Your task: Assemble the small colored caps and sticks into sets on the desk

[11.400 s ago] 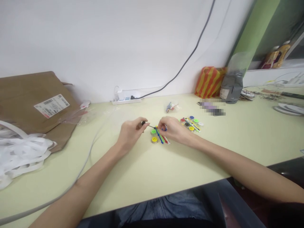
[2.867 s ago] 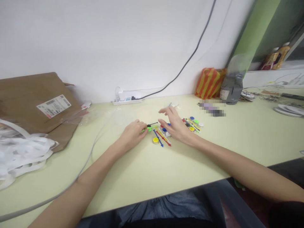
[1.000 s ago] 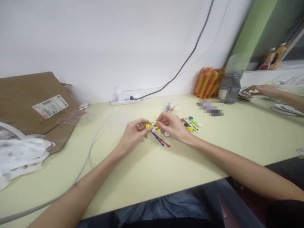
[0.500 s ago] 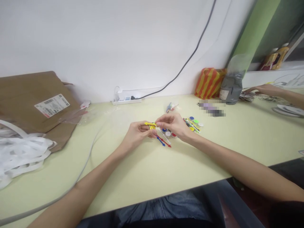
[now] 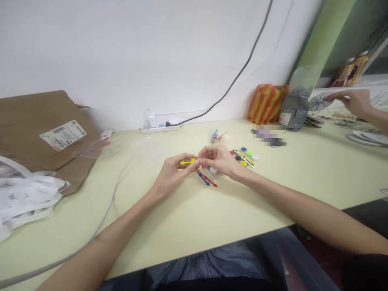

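My left hand (image 5: pixel 177 170) is closed on a yellow plastic arrow (image 5: pixel 187 161), whose tip points left past the fingers. My right hand (image 5: pixel 220 161) pinches at the arrow's other end, and the two hands meet there. The fingers hide most of what lies between them. Below the fingertips a blue arrow (image 5: pixel 204 179), a red arrow (image 5: pixel 213 183) and a white arrow (image 5: pixel 212 176) lie on the table. Small round plastic pieces are partly covered by my right hand. Just beyond that hand lies a group of coloured discs (image 5: pixel 243 163) and thin arrows.
A clear bag (image 5: pixel 217 136) of small parts lies behind my hands. Brown packaging (image 5: pixel 27 125) and white strips (image 5: pixel 30 198) fill the left side, with a cable (image 5: pixel 112 198) nearby. A power strip (image 5: pixel 160 127) sits by the wall. Another person's hand (image 5: pixel 357 101) holds a grey disc-like piece at right.
My right fingers have closed in on the yellow arrow, which now lies more level and covers the yellow round piece seen before. The other person's hand has lifted a grey piece.
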Action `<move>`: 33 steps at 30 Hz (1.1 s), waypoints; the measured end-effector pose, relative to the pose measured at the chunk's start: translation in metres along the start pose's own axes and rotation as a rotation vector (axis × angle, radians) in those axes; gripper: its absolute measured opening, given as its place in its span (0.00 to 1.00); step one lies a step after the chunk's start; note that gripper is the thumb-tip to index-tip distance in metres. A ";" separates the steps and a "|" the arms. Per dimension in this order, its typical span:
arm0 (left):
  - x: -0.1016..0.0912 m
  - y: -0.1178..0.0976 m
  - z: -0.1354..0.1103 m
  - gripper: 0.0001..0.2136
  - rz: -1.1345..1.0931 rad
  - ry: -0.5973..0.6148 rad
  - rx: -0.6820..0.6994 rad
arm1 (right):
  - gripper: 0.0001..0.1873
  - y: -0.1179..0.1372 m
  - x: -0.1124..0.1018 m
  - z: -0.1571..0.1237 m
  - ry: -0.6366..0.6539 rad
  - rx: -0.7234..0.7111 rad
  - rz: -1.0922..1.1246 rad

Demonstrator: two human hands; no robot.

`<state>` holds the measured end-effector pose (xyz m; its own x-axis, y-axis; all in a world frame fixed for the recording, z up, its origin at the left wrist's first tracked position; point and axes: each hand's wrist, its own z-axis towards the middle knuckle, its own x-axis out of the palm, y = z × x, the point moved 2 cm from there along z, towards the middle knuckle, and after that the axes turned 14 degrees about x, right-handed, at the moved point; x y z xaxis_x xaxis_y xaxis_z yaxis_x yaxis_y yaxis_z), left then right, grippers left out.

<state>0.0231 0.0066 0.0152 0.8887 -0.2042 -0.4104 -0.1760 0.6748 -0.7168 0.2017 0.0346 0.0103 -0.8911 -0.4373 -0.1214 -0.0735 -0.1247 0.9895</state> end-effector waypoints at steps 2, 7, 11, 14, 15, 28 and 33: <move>-0.002 0.000 0.001 0.14 0.003 -0.007 0.015 | 0.19 0.000 0.000 0.000 0.000 0.000 -0.005; -0.006 -0.001 0.003 0.14 0.044 -0.003 0.043 | 0.19 -0.002 0.001 0.002 0.018 -0.011 0.021; -0.008 -0.001 0.004 0.14 0.058 0.010 0.042 | 0.18 -0.001 0.001 0.002 0.010 -0.017 0.021; -0.011 0.000 0.005 0.14 0.053 -0.004 0.036 | 0.18 0.001 0.001 0.001 0.018 -0.015 0.018; -0.012 0.000 0.005 0.15 0.055 -0.020 0.034 | 0.18 0.002 0.001 0.000 0.020 -0.012 0.016; -0.012 -0.002 0.006 0.14 0.025 -0.054 0.047 | 0.17 0.007 0.000 -0.002 0.001 -0.042 -0.070; -0.012 0.000 0.005 0.14 0.016 -0.049 0.048 | 0.15 0.008 -0.002 -0.001 -0.047 -0.073 -0.115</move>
<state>0.0150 0.0127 0.0228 0.9058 -0.1589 -0.3927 -0.1711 0.7109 -0.6822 0.2037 0.0337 0.0183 -0.8990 -0.3741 -0.2276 -0.1449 -0.2363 0.9608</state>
